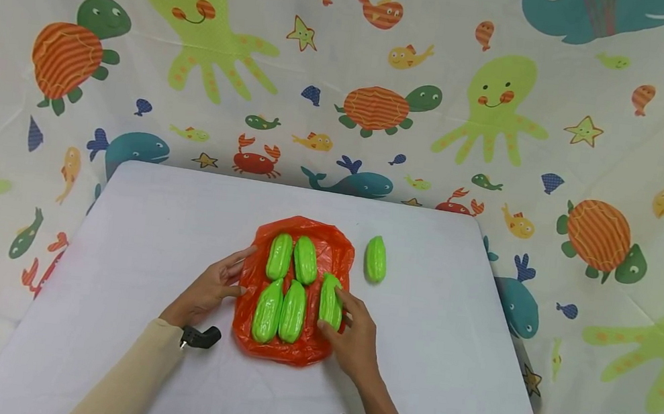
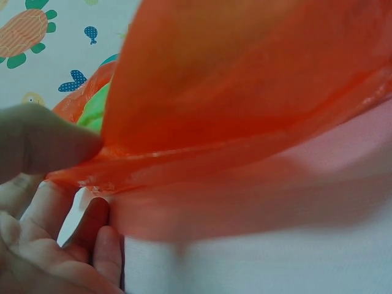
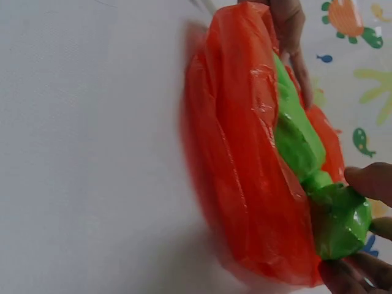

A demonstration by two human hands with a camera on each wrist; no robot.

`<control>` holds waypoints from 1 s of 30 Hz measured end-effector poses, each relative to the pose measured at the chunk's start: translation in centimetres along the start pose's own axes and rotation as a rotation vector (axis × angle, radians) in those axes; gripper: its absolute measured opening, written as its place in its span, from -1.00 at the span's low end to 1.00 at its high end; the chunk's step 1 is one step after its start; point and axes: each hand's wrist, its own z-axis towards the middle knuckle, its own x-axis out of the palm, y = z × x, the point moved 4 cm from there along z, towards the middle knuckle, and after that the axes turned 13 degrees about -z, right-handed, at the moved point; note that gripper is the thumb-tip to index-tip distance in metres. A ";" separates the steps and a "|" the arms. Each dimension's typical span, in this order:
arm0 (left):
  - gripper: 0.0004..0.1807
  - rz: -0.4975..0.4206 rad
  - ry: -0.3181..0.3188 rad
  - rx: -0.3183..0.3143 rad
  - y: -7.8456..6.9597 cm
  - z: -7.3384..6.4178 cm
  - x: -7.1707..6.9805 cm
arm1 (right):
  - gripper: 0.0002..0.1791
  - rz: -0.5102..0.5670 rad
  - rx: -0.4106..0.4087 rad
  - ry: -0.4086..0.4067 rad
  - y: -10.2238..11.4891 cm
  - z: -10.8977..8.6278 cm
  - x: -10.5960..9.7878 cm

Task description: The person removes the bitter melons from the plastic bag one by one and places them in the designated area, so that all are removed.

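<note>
A red plastic bag [image 1: 334,244], its edge spread into a rim, lies on the white table with several glossy green gourd-like vegetables [image 1: 293,311] in two rows. My left hand [image 1: 209,292] pinches the bag's left edge; in the left wrist view the thumb [image 2: 46,141] lies over the red film and the fingers are under it. At the bag's right side, my right hand [image 1: 359,341] grips another green gourd [image 1: 330,305] between thumb and fingers. The right wrist view shows that gourd [image 3: 340,220] at the bag's rim, beside the others.
One more green gourd [image 1: 376,259] lies on the white tabletop [image 1: 432,352], to the right of the bag. Behind the table hangs a cloth [image 1: 348,53] printed with sea animals. Each wrist carries a black camera mount [image 1: 201,336].
</note>
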 end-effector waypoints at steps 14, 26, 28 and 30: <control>0.04 0.008 -0.005 0.004 0.0 0.0 -0.1 | -0.16 0.014 0.006 -0.075 -0.4 1.5 -2.6; 0.05 0.011 -0.011 0.005 0.0 -0.2 -0.1 | -0.17 -0.020 0.001 -0.127 -1.1 3.5 -5.1; 0.05 0.001 -0.006 0.006 0.0 -0.2 0.0 | -0.16 -0.027 0.004 -0.134 -1.3 4.0 -5.6; 0.05 -0.004 -0.002 0.007 0.1 -0.1 0.0 | -0.16 -0.034 0.002 -0.146 -1.5 4.4 -6.0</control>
